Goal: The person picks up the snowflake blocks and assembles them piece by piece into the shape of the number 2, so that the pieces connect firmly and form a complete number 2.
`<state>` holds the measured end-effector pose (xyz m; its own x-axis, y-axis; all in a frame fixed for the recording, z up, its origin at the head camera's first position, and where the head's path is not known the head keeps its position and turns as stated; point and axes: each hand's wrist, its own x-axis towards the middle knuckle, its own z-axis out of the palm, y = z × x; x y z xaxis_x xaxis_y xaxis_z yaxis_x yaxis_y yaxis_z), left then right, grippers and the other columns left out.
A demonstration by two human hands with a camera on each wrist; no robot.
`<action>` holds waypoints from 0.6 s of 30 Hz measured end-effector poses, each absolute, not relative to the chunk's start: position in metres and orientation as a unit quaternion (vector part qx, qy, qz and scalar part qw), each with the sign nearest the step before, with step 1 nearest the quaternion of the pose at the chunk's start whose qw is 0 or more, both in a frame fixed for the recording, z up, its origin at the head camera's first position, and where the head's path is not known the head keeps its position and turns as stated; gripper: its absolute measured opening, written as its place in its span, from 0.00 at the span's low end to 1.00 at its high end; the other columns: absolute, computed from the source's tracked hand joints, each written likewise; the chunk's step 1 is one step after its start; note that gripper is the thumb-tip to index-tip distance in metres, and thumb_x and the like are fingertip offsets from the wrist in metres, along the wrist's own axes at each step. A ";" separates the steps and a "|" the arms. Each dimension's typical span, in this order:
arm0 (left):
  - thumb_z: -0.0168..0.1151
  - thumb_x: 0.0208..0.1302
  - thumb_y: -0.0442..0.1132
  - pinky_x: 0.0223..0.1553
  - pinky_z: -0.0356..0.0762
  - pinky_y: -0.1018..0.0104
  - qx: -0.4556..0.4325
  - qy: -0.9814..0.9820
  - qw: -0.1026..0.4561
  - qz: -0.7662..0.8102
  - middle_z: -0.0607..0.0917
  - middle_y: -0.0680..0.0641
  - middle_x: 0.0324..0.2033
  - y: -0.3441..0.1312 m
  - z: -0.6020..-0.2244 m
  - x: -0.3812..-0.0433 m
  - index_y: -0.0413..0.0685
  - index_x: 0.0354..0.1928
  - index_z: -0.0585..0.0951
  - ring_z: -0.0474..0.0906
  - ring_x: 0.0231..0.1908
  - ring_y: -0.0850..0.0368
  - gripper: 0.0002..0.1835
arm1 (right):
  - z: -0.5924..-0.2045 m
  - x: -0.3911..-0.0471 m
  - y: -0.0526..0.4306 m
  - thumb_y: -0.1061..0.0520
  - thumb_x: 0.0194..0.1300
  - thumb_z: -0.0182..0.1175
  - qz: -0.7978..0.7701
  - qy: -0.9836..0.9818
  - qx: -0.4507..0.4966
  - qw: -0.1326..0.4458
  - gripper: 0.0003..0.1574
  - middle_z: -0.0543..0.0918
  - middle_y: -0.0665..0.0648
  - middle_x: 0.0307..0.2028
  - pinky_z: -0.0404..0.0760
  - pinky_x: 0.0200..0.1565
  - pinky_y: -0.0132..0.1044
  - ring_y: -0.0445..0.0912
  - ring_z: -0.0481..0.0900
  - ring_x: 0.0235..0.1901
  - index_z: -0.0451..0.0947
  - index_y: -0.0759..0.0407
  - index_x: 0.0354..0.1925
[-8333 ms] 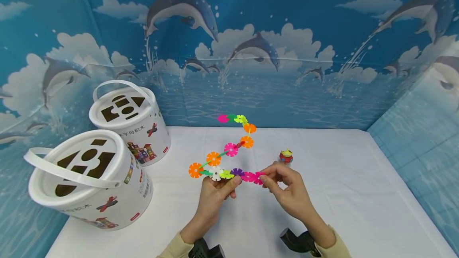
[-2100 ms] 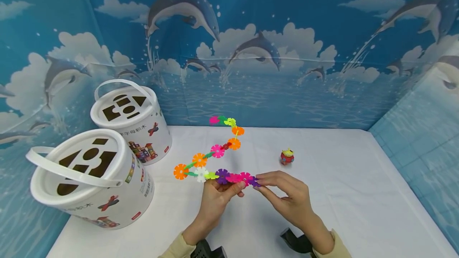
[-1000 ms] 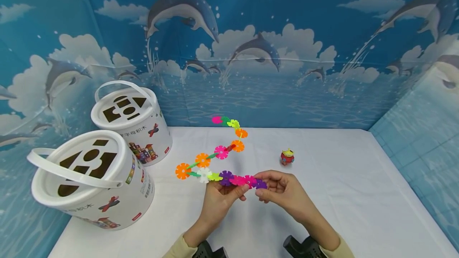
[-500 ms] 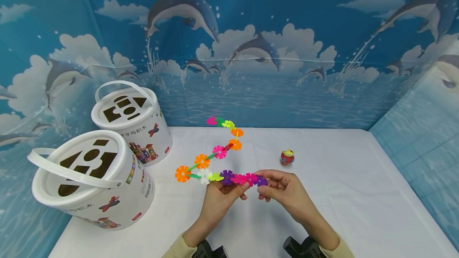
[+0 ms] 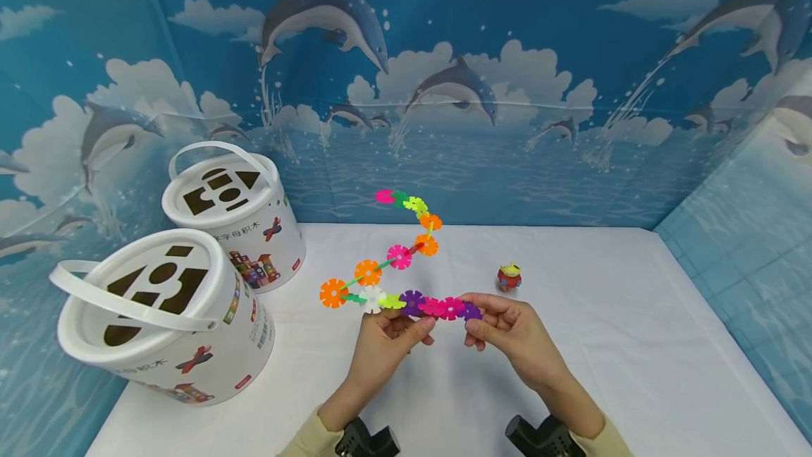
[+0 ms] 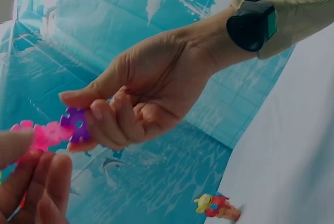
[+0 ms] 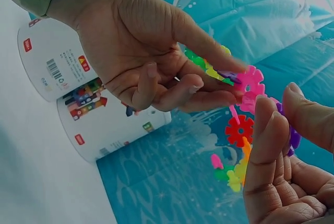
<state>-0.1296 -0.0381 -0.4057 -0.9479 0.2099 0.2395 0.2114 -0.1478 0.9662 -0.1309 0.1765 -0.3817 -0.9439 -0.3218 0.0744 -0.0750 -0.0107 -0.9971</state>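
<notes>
A zigzag chain of colourful notched plastic discs (image 5: 368, 273) hangs in the air above the white table. My left hand (image 5: 380, 348) pinches its lower row between thumb and fingers, near a pink disc (image 5: 431, 307). At the row's right end sits a purple disc (image 5: 471, 311), joined to another pink disc. My right hand (image 5: 520, 340) pinches that purple disc; the left wrist view shows the thumb above it and curled fingers below. In the right wrist view, a red disc (image 7: 240, 131) hangs behind the hands, and fingers partly hide the purple disc.
Two white buckets with shape-slotted lids stand at the left, a front one (image 5: 241, 330) and a rear one (image 5: 279, 231). A small red and yellow toy figure (image 5: 509, 277) stands beyond my right hand. A dolphin-print cloth (image 5: 482, 168) hangs behind the white table (image 5: 634, 344).
Since the oldest frame, a purple disc has appeared at the chain's right end, beyond the pink ones. Over the last half second, the chain and both hands have risen slightly and shifted right.
</notes>
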 end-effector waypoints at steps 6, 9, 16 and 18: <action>0.61 0.64 0.34 0.21 0.69 0.72 -0.167 -0.640 0.057 -0.748 0.84 0.39 0.23 -0.057 -0.405 -0.142 0.29 0.37 0.78 0.80 0.23 0.58 0.10 | -0.382 -0.133 0.182 0.64 0.64 0.61 -0.704 0.690 -0.155 0.064 0.22 0.82 0.56 0.26 0.80 0.30 0.33 0.44 0.81 0.26 0.72 0.75 0.54; 0.55 0.69 0.39 0.21 0.68 0.72 -0.140 -0.639 0.092 -0.751 0.83 0.42 0.21 -0.069 -0.403 -0.147 0.27 0.36 0.76 0.78 0.21 0.58 0.16 | -0.382 -0.134 0.183 0.64 0.64 0.61 -0.705 0.688 -0.161 0.056 0.21 0.82 0.56 0.26 0.80 0.30 0.33 0.45 0.81 0.26 0.73 0.74 0.53; 0.47 0.74 0.41 0.17 0.66 0.74 -0.074 -0.640 0.138 -0.753 0.78 0.45 0.17 -0.087 -0.396 -0.159 0.27 0.34 0.76 0.74 0.15 0.57 0.20 | -0.382 -0.136 0.183 0.65 0.63 0.62 -0.699 0.696 -0.156 0.049 0.22 0.83 0.57 0.27 0.80 0.30 0.34 0.46 0.82 0.26 0.72 0.75 0.53; 0.50 0.73 0.41 0.17 0.66 0.74 -0.058 -0.643 0.140 -0.751 0.76 0.44 0.17 -0.090 -0.396 -0.162 0.29 0.33 0.76 0.72 0.14 0.58 0.19 | -0.383 -0.136 0.183 0.64 0.63 0.62 -0.694 0.702 -0.152 0.046 0.22 0.83 0.59 0.27 0.80 0.31 0.34 0.46 0.82 0.26 0.72 0.75 0.53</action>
<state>-0.1619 -0.0902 -0.3961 -0.9542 -0.1349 0.2670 0.2846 -0.1347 0.9491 -0.1363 0.1826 -0.3831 -0.9498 -0.2772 0.1453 -0.1486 -0.0092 -0.9889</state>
